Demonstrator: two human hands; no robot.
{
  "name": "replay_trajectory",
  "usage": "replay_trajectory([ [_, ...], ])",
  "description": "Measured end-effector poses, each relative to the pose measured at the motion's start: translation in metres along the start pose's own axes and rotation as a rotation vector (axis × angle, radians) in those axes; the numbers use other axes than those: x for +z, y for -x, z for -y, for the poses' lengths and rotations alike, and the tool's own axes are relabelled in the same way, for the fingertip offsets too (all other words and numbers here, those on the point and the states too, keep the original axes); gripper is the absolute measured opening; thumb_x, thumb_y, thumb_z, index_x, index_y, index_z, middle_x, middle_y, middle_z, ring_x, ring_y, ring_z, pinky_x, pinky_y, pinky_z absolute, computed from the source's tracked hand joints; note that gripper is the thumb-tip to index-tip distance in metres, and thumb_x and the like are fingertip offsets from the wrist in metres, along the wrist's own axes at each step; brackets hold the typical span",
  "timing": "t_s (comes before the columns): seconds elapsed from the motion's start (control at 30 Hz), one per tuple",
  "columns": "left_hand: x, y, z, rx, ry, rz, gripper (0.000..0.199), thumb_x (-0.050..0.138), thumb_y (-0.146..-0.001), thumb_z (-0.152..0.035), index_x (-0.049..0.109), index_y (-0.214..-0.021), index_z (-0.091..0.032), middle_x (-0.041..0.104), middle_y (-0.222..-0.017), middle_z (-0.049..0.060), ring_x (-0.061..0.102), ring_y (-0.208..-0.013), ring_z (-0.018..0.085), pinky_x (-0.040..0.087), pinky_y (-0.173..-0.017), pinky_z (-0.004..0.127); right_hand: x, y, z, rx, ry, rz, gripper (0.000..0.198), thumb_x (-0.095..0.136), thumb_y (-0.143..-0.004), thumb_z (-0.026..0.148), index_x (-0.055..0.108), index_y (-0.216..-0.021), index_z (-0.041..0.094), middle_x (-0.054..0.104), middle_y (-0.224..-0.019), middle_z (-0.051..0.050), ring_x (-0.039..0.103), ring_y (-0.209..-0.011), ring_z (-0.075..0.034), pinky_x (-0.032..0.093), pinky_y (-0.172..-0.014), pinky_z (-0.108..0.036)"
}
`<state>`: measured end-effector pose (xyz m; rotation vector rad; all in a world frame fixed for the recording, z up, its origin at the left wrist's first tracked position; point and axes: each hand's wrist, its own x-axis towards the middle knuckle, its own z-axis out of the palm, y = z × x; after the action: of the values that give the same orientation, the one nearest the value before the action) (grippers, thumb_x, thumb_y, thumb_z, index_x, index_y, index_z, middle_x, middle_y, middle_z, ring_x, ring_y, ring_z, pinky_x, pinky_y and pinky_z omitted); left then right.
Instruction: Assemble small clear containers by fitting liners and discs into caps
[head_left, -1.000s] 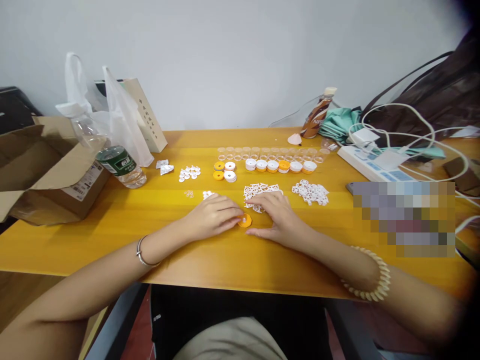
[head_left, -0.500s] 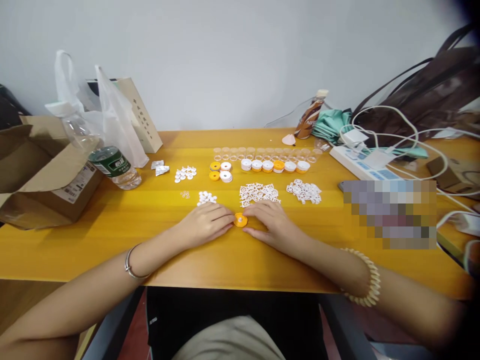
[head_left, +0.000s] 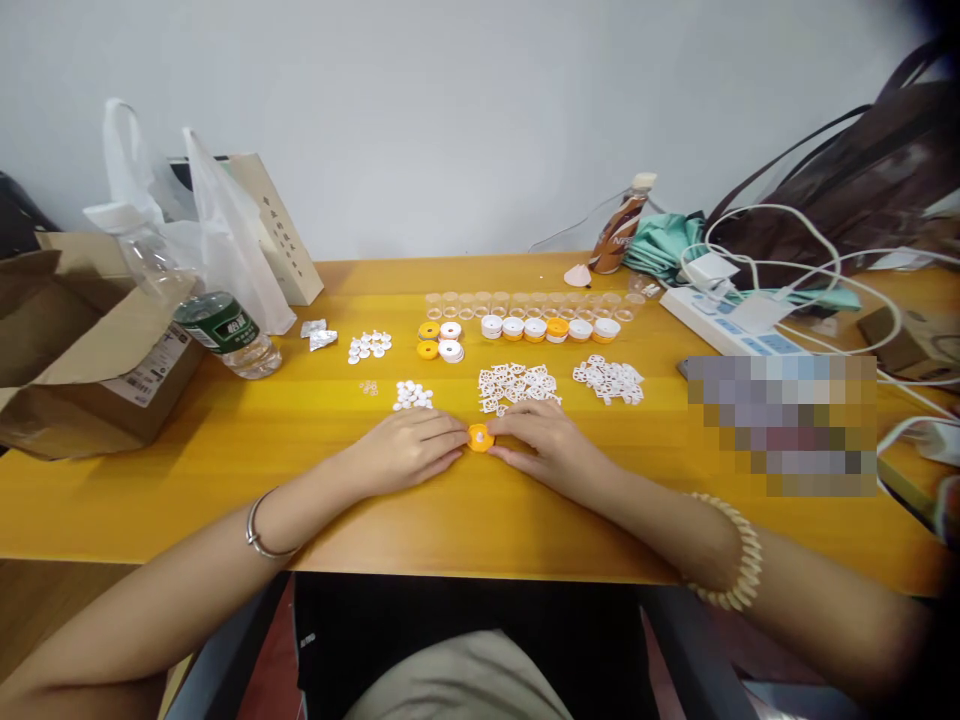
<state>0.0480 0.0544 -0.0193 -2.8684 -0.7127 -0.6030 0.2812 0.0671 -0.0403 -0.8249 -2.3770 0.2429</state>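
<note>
Right grip (head_left: 550, 450), wider a second ago, now joins the left grip (head_left: 405, 450) in pinching the orange disc (head_left: 481, 438) at the near middle of the desk (head_left: 465, 530), apparently steadying it from both sides.

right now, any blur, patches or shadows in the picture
Head view: dark blur fills the upper right corner; mosaic pixels cover part of the yellow wooden table; soft shadow lies below the left hand; the small round orange piece shows little detail.
</note>
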Motion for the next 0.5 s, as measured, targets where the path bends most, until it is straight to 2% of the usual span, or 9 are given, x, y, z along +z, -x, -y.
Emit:
replay_trajectory([
  [0.3,0.0002,0.0030,0.0012,-0.076,0.242,-0.006,0.024,0.046,-0.088,-0.019,0.059,-0.108,-0.014,0.066,-0.104,0.011,0.063,-0.091,0.016,0.053,-0.082,0.030,0.0005,-0.0012,0.0054,-0.007,-0.015,0.008,0.013,0.058,-0.083,0.024,0.064,-0.094,0.022,0.068,-0.085,-0.004,0.059,-0.086,-0.019,0.043,-0.077,-0.033],
  [0.5,-0.0004,0.0029,0.0012,-0.091,0.230,0.024,0.025,0.046,-0.088,-0.020,0.057,-0.110,-0.014,0.065,-0.104,0.011,0.062,-0.092,0.017,0.052,-0.081,0.031,-0.0006,-0.0013,0.0043,-0.030,0.024,0.039,0.014,0.054,-0.085,0.023,0.063,-0.095,0.023,0.068,-0.086,-0.004,0.058,-0.088,-0.019,0.041,-0.079,-0.034],
])
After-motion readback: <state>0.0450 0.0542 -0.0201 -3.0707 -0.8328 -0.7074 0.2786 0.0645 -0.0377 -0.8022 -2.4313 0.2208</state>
